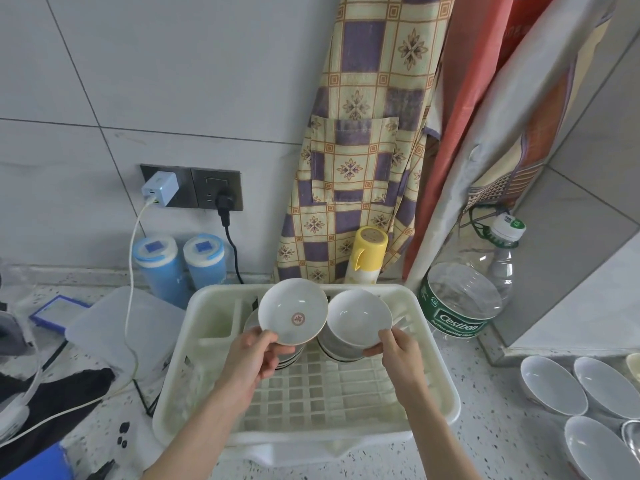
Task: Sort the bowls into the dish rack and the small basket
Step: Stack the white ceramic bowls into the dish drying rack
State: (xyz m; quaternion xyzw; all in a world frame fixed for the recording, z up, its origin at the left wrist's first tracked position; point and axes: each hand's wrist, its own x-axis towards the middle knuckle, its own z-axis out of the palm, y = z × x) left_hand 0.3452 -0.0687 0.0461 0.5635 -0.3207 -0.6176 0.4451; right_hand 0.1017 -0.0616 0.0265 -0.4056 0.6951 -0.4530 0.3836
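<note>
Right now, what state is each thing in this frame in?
Left hand: grips the emblem bowl, tilted over the rack.
Right hand: grips the plain white bowl, tilted.
Dish rack: holds bowls stacked on edge at its back.
White bowls: upright on the counter, right.
Water jug: capped, lying over.
White charger: plugged in.

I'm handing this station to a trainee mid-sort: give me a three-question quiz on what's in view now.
1. True or false: the left hand holds the white ceramic bowl with a red centre emblem.
2. What does the right hand grip? A) yellow-capped bottle B) plain white ceramic bowl C) blue canister
3. Fill in: both held bowls are above the cream plastic ____.

Key: 1 true; 2 B; 3 dish rack.
</note>
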